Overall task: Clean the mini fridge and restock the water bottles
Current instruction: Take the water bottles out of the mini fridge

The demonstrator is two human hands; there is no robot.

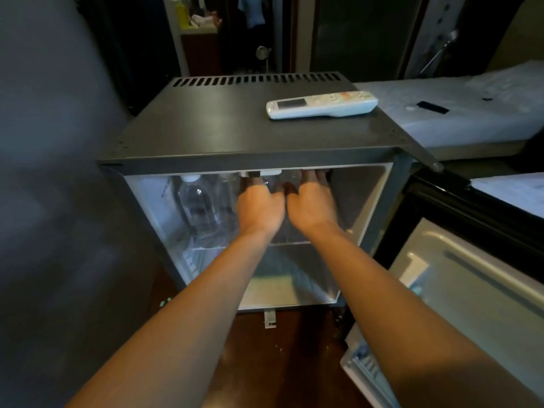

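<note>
We cannot see the fingertips of the left hand (260, 209) and right hand (312, 207): the mini fridge (235, 136) top edge hides them at twelve o'clock. Whatever clear object they grasp is blurred. The water bottle (195, 207) at nine o'clock is indistinct below its cap. The fridge door (471, 290) is cropped at four o'clock.

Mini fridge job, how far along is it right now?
Partly restocked, by the look of it. Done: the fridge door hangs open and a clear water bottle stands on the upper shelf at the left. In hand: the left hand and right hand reach onto that shelf around more clear bottles; their grip is blurred. Left: the lower compartment looks unfilled, and the door needs closing.
</note>
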